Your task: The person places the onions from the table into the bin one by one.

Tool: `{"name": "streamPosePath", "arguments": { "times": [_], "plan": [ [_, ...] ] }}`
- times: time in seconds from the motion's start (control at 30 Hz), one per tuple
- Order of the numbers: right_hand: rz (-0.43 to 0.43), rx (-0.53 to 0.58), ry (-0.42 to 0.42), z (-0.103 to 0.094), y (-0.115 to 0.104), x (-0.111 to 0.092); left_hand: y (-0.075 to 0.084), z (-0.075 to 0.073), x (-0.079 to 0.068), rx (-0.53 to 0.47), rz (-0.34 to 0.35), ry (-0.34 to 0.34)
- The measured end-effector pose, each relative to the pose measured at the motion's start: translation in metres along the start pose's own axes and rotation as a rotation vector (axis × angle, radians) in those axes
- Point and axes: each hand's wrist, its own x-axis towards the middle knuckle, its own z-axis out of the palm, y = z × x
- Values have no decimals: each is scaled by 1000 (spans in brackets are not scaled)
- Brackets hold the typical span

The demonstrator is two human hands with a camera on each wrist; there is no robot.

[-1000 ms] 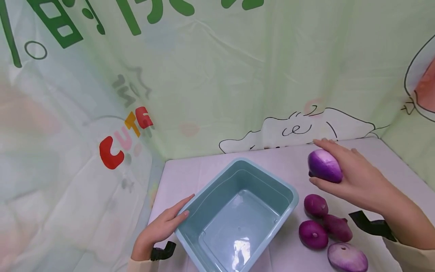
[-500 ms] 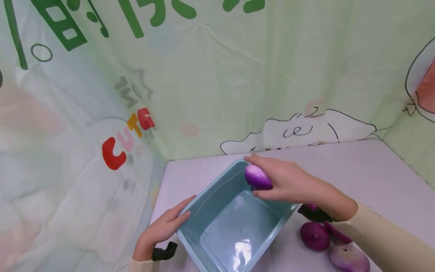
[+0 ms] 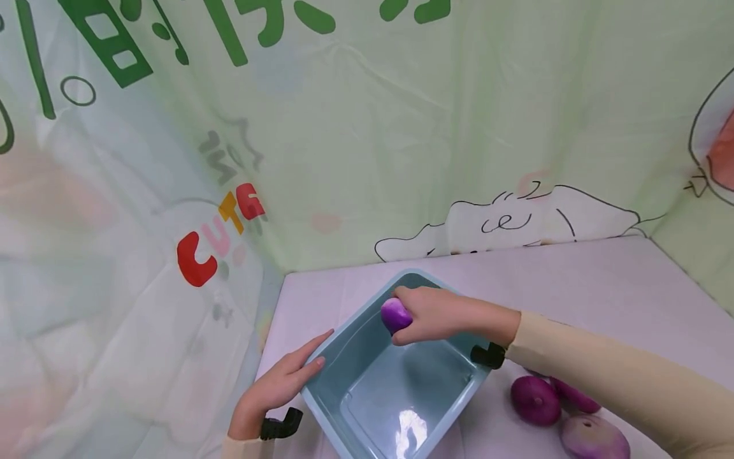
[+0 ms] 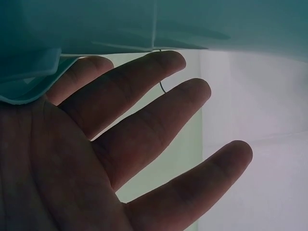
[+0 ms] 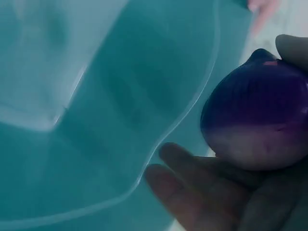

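Note:
My right hand (image 3: 432,313) grips a purple onion (image 3: 395,315) between thumb and fingers, over the inside of a blue-green plastic basin (image 3: 373,395). In the right wrist view the onion (image 5: 260,115) shows a dark pointed tip and a paler lower side, with two fingers (image 5: 180,192) extended beside it. My left hand (image 3: 281,386) rests at the basin's left rim, its thumb on the edge. In the left wrist view its fingers (image 4: 154,122) are spread and fairly straight below the rim. Nothing lies on the visible basin floor.
Right of the basin lie a dark purple onion (image 3: 535,400), a pale purple onion (image 3: 595,438) and another dark one (image 3: 576,396) partly under my right sleeve (image 3: 608,370). A printed curtain (image 3: 355,140) stands behind the white-covered table (image 3: 619,280).
My right hand has carried the onion leftward from above the other onions to over the basin, and lower. My left hand has stayed at the rim.

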Motion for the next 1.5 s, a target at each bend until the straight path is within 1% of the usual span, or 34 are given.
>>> {"name": "streamPosePath", "arguments": {
  "times": [0.1, 0.27, 0.3, 0.4, 0.47, 0.53, 0.7, 0.8, 1.27, 1.5],
  "plan": [
    [44, 27, -40, 5, 0, 9, 0, -1, 1, -3, 9, 5],
    [73, 50, -89, 15, 2, 24, -4, 0, 2, -32, 6, -1],
    [80, 49, -97, 19, 4, 27, -7, 1, 2, -38, 2, 1],
    [106, 38, -108, 30, 9, 37, -22, 4, 5, -37, -1, 9],
    [136, 33, -114, 36, 11, 42, -32, 6, 6, -34, -1, 11],
    [159, 25, -117, 41, 12, 45, -38, 7, 8, -28, 4, 12],
    [182, -8, -121, 48, 14, 48, -37, 7, 8, -35, 4, 8],
    [188, -18, -119, 50, 14, 49, -36, 7, 7, -40, 5, 6],
    [199, -52, -115, 48, 13, 48, -37, 8, 7, -71, 15, 11],
    [210, -61, -110, 49, 12, 49, -37, 7, 7, -57, 4, 18]
  ]
}}
